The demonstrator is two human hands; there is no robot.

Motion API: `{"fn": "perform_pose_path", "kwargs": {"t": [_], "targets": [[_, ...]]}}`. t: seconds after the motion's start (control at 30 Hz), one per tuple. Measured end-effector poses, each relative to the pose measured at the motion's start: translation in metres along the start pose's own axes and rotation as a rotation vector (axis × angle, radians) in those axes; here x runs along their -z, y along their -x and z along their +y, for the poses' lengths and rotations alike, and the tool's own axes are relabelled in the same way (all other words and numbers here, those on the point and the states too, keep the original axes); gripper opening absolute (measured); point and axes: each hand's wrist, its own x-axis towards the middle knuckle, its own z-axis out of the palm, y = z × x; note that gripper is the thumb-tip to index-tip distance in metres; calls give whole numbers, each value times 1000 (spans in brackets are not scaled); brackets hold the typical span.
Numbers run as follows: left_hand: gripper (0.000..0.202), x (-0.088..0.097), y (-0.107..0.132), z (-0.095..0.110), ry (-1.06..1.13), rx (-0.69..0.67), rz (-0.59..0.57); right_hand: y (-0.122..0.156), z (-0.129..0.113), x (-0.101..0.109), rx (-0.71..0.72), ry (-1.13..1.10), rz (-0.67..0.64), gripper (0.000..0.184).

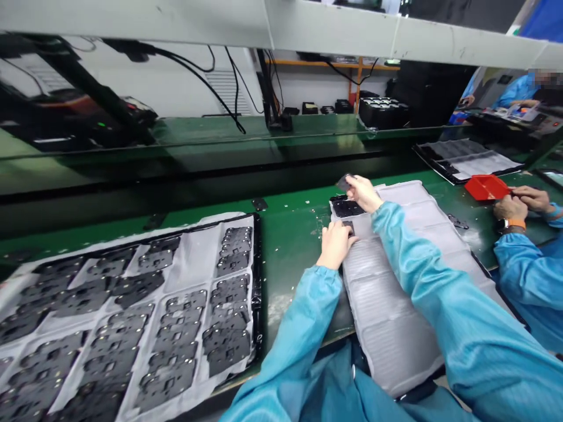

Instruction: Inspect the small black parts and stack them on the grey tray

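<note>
My left hand rests with curled fingers on the near left edge of a grey padded tray, touching a small black part there. My right hand is raised over the tray's far end, pinching a flat black plate between thumb and fingers. Just below it, a black part lies in the tray's far corner pocket. Both my arms wear teal sleeves.
A big tray of stacked black plates on white sheets lies at the left on the green bench. At the right, a co-worker's hands hold a red bin. Black trays and machines stand beyond.
</note>
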Motion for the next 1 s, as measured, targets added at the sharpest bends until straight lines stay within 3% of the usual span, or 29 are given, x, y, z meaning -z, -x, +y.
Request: {"fn": "perform_pose_path", "kwargs": {"t": [0.07,0.13,0.23,0.33,0.47,0.63,0.83,1.0], "targets": [[28,1,4,-9,109,-19,75,10,13,-20,5,43,-28,28],[27,0,10,-21,315,34,233,21,28,-38,-49,96,-26,26],[34,-3,18,-46,727,418,408,35,53,-55,-28,60,-119,40],[52,-2,19,-68,1022,575,512,48,71,-61,-14,-24,-188,45],[49,3,22,-70,1055,631,652,62,76,-62,16,-34,-273,55],[49,4,20,-62,1047,668,799,60,77,-64,-32,-60,-299,48],[59,-4,18,-62,1103,602,739,60,81,-68,-20,-48,-202,39],[57,-11,19,-62,1111,667,887,71,77,-73,-8,-14,-118,49]]}}
